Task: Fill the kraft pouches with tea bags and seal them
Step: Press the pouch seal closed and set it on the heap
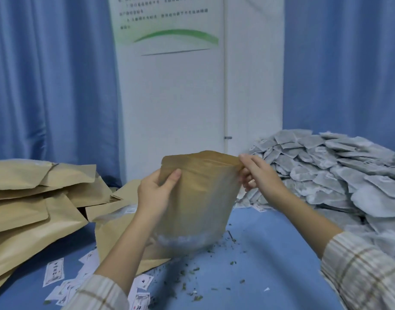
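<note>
A kraft pouch stands upright in the middle of the blue table, bulging, with pale tea bags showing through a clear window near its base. My left hand grips its upper left edge, thumb on the front. My right hand pinches the top right corner of its flattened top edge. A big heap of grey-white tea bags lies to the right, just behind my right hand.
A stack of flat kraft pouches fills the left side, with more lying beside the held pouch. Small paper tags and loose tea crumbs are scattered on the blue table. Blue curtains and a white panel stand behind.
</note>
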